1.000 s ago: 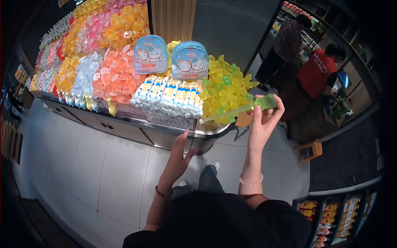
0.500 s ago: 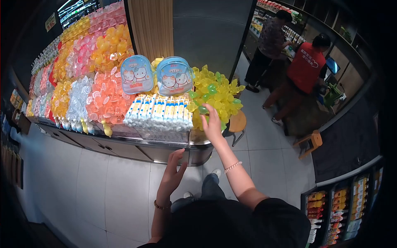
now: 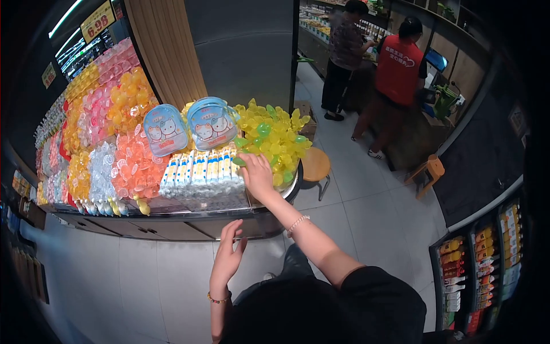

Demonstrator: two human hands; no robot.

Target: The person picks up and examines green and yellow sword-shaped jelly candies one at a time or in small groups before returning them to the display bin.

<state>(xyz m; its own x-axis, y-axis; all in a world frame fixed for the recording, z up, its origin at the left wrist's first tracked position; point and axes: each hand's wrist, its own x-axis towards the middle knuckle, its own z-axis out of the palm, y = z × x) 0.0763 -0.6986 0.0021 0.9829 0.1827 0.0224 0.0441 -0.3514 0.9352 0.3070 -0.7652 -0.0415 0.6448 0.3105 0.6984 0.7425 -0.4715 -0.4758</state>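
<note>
My right hand [image 3: 258,176] reaches over the front edge of a pile of translucent yellow fruit-shaped pieces [image 3: 281,131]. Its fingers are bent around a green fruit-shaped piece [image 3: 238,161], whose end shows at the fingertips; the rest of the grip is hidden. Just left of that hand is a row of white, blue and yellow wrapped sticks [image 3: 200,166]. My left hand [image 3: 227,258] is in the air in front of the counter [image 3: 172,228], fingers apart and nothing in it. Two blue cat-print backpack-shaped bags, a left bag [image 3: 165,131] and a right bag [image 3: 212,124], stand behind the sticks.
Orange-red packs [image 3: 136,165] and other coloured heaps fill the left display. A wooden stool [image 3: 315,165] stands beside the counter's right end. Two people, one in a red vest [image 3: 399,69], are at a far counter. A drinks shelf [image 3: 478,269] is at lower right.
The view has shifted, so the display appears lower and further left. My right hand has moved slightly left over the pile's edge, with the green piece still at its fingertips. My left hand remains raised.
</note>
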